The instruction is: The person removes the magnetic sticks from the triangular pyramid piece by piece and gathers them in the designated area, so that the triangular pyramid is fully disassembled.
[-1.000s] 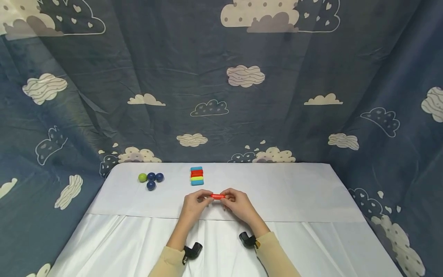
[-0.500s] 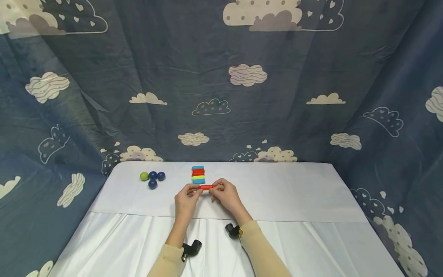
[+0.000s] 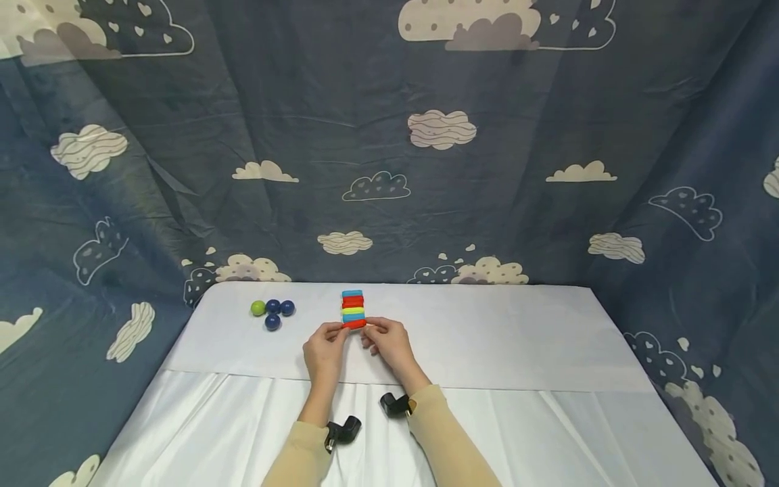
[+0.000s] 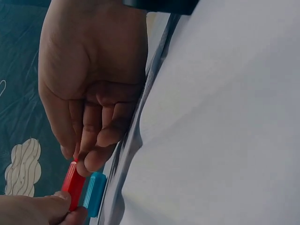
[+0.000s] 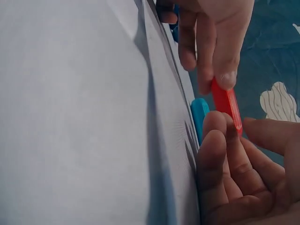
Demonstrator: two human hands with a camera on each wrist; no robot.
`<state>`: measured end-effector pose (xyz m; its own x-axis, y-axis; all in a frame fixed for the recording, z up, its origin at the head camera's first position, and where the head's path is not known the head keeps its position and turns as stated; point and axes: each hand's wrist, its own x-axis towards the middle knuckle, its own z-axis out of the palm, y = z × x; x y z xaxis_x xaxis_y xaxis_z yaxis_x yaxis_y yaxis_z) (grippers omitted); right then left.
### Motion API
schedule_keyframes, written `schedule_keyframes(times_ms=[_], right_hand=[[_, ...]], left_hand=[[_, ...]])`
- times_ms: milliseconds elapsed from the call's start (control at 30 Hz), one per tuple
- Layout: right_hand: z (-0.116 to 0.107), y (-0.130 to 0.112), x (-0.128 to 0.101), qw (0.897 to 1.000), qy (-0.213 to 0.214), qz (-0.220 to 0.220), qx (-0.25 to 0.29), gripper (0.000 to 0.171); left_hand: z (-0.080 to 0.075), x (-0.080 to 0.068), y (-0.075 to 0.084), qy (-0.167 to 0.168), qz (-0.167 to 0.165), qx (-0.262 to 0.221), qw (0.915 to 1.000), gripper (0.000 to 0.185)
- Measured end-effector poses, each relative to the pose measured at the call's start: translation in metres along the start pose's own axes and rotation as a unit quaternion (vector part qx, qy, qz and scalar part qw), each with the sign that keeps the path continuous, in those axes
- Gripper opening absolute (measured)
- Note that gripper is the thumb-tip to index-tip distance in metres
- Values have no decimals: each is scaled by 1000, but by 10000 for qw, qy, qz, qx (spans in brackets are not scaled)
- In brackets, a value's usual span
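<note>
Both hands hold a small red bar [image 3: 354, 324] by its ends, just above the white table [image 3: 487, 325]. My left hand [image 3: 337, 331] pinches the left end and my right hand [image 3: 370, 330] pinches the right end. The bar sits right at the near end of a row of coloured bars [image 3: 352, 306], blue, red, yellow and blue. In the left wrist view the red bar [image 4: 74, 185] lies beside the nearest blue bar [image 4: 95, 193]. The right wrist view shows the same red bar [image 5: 226, 105] next to that blue bar [image 5: 199, 115]. Whether the two touch is unclear.
A green ball [image 3: 258, 308] and three dark blue balls [image 3: 275, 312] lie in a cluster at the back left of the table. A dark blue cloud-patterned cloth [image 3: 389, 169] hangs behind and to both sides. A fold in the white cover [image 3: 243, 375] runs across the table near my wrists.
Both hands have carried the red bar away from me and slightly left, from mid-table up to the near end of the row of bars.
</note>
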<state>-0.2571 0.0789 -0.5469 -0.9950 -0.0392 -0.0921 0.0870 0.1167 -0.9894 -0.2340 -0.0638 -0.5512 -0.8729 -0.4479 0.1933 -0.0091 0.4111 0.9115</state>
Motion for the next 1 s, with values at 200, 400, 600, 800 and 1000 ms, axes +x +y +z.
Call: schedule_keyframes(times_ms=[200, 400, 600, 800, 1000], right_hand=[[2, 0, -2, 9997, -219, 96, -104, 39], [2, -2, 0, 9991, -192, 173, -328, 38], [5, -3, 4, 9973, -223, 59, -698, 38], [5, -5, 4, 9954, -195, 126, -926, 39], [5, -6, 4, 9950, -218, 132, -969, 40]], left_hand=[[6, 4, -1, 204, 152, 831, 9962, 17], [9, 6, 0, 178, 172, 1132, 9933, 18], [10, 7, -1, 300, 259, 1304, 9907, 16], [12, 7, -1, 291, 285, 1430, 9889, 16], [13, 7, -1, 340, 231, 1457, 9885, 17]])
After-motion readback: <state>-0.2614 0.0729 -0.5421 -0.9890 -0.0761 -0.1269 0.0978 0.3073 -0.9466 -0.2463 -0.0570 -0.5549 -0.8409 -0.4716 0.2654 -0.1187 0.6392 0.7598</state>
